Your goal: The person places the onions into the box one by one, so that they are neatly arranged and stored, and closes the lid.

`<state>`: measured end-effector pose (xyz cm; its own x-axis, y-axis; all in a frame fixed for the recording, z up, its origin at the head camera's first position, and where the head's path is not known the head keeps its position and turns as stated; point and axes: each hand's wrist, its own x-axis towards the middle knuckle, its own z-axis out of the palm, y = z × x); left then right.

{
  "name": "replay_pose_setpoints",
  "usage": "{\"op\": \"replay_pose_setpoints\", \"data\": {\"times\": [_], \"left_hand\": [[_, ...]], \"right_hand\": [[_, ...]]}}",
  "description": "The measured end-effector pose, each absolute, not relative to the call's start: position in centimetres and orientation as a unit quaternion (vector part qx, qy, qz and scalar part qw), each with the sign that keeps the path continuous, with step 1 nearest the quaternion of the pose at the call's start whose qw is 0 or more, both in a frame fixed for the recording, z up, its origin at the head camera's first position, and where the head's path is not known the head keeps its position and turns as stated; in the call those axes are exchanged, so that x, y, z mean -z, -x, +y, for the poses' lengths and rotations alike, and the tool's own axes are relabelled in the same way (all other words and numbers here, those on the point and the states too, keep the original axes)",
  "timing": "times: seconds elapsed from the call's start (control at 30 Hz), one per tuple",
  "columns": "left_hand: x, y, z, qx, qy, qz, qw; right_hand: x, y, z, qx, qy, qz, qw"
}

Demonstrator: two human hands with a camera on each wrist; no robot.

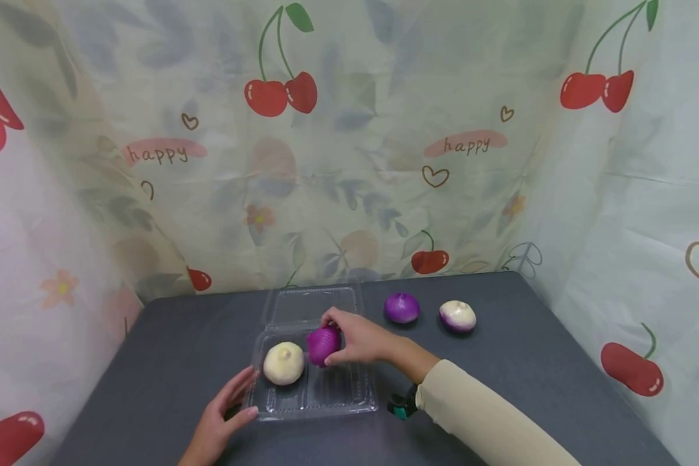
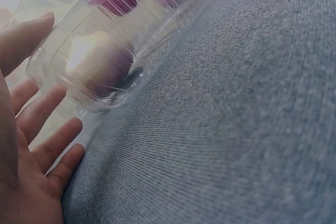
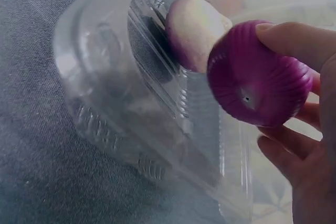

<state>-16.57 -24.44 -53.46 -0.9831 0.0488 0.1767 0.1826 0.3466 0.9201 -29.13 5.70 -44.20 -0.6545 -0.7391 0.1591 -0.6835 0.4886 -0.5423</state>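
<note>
A purple onion is held over the clear plastic container by my right hand. Its thumb and fingertips grip the onion's sides, as the right wrist view shows for the onion. Inside the container's left part lies a white turnip-like vegetable, with a purple side visible in the right wrist view. My left hand is at the container's left edge, its fingers extended and spread. In the left wrist view the fingers lie along the container's outer wall.
The container's clear lid stands open at the back. To the right on the dark table are another purple onion and a white-and-purple turnip-like vegetable. A printed curtain surrounds the table's back and sides.
</note>
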Motion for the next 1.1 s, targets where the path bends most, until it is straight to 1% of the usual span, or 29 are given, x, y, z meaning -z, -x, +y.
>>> {"op": "replay_pose_setpoints", "data": {"times": [0.17, 0.4, 0.57, 0.8, 0.93, 1.1], "left_hand": [[53.7, 16.6, -24.6, 0.568, 0.094, -0.814, 0.074], [53.7, 16.6, -24.6, 0.566, 0.090, -0.816, 0.073], [53.6, 16.6, -24.6, 0.566, 0.084, -0.818, 0.068], [53.5, 16.5, -24.6, 0.563, 0.075, -0.821, 0.061], [53.6, 16.5, -24.6, 0.560, 0.080, -0.822, 0.068], [53.7, 16.6, -24.7, 0.560, 0.088, -0.820, 0.074]], "right_hand": [[44.1, 29.3, 4.6, 0.216, 0.441, 0.871, 0.030], [44.4, 29.1, 3.4, 0.168, 0.419, 0.889, 0.077], [45.0, 28.9, 3.1, 0.151, 0.411, 0.895, 0.090], [45.3, 28.8, 3.1, 0.123, 0.394, 0.908, 0.076], [45.1, 28.7, 3.0, 0.091, 0.377, 0.919, 0.069], [44.4, 28.7, 2.9, 0.093, 0.363, 0.924, 0.082]]}}
